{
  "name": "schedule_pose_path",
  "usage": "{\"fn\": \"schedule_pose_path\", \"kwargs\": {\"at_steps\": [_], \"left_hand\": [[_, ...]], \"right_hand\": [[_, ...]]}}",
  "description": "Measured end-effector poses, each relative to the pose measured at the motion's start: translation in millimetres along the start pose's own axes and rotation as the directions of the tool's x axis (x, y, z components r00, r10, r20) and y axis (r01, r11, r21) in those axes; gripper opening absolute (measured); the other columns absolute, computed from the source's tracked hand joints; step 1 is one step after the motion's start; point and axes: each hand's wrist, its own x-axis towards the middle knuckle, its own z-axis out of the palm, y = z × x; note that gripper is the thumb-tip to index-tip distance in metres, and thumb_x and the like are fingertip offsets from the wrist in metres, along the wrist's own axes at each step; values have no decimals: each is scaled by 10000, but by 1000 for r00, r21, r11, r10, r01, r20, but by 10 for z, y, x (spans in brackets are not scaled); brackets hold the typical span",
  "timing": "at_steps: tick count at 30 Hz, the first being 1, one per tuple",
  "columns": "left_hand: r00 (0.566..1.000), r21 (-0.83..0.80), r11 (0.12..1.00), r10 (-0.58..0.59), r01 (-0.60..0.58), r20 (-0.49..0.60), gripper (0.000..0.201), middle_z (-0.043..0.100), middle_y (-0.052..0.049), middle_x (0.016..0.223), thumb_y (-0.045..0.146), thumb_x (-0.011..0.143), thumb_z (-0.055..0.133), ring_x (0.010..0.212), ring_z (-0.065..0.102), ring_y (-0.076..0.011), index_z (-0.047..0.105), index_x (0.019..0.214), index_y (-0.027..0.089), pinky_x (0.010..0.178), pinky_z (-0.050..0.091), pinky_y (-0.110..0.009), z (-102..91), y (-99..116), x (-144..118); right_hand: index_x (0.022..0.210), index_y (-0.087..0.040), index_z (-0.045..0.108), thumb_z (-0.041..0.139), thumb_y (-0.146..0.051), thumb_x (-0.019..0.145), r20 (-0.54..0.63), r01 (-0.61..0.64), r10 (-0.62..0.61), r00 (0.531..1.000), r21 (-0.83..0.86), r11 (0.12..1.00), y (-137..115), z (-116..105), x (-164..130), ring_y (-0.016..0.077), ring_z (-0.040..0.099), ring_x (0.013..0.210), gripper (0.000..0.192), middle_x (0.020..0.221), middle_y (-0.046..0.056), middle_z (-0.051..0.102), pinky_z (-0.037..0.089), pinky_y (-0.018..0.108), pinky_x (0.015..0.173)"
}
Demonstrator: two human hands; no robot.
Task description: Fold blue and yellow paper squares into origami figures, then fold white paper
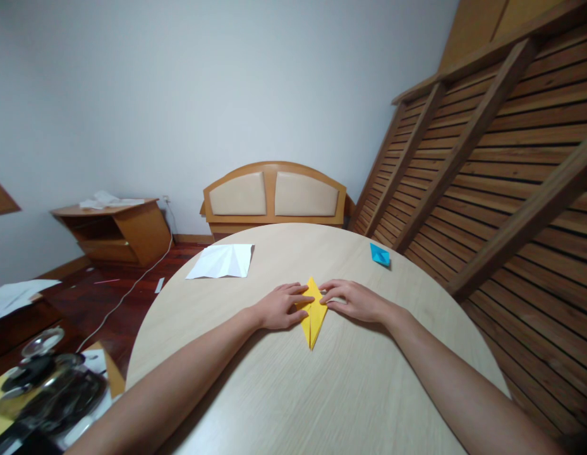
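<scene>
A sheet of yellow origami paper point(316, 319), folded into a long diamond with a seam down its lower half, lies on the round table in front of me. My left hand point(284, 306) rests on its left side, fingers spread and pressing the paper flat. At the right corner, my right hand point(352, 299) has thumb and fingertips closed on the paper's edge. The fingers cover both side corners of the diamond; its top and bottom points show.
The pale round table point(350, 392) bears a creased white sheet point(222, 261) at far left and a small blue folded paper point(380, 254) at far right. A slatted wooden panel point(492, 164) leans close on the right. Cluttered items point(60, 392) stand at lower left.
</scene>
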Motion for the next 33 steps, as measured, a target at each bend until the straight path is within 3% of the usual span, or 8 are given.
{"fn": "schedule_pose_path", "kwargs": {"at_steps": [18, 23, 33], "left_hand": [[1000, -2, 1000, -1, 1, 12, 485, 458, -124, 1489, 401, 935, 533, 1384, 408, -316, 539, 1395, 251, 1147, 313, -501, -52, 61, 19], [1000, 1, 1000, 3, -3, -7, 485, 468, -118, 1483, 418, 931, 538, 1378, 416, -306, 545, 1385, 246, 1145, 316, -499, -20, 38, 28], [1000, -5, 1000, -5, 5, -14, 489, 475, -135, 1475, 407, 930, 540, 1394, 397, -297, 551, 1374, 203, 1158, 307, -478, -3, 40, 37]], "right_hand": [[1063, -239, 724, 465, -344, 988, -39, -31, 28, 999, -68, 997, -14, 134, 69, 238, 589, 1162, 289, 1266, 77, 644, 455, 392, 1010], [1110, -218, 664, 528, -332, 953, -101, -68, 60, 993, -77, 995, -86, 189, 96, 229, 607, 1097, 237, 1184, 87, 667, 466, 375, 973], [1241, -170, 598, 616, -403, 885, -125, -141, 129, 984, -94, 985, -45, 281, 103, 270, 580, 1156, 426, 1240, 130, 647, 445, 419, 1011]]}}
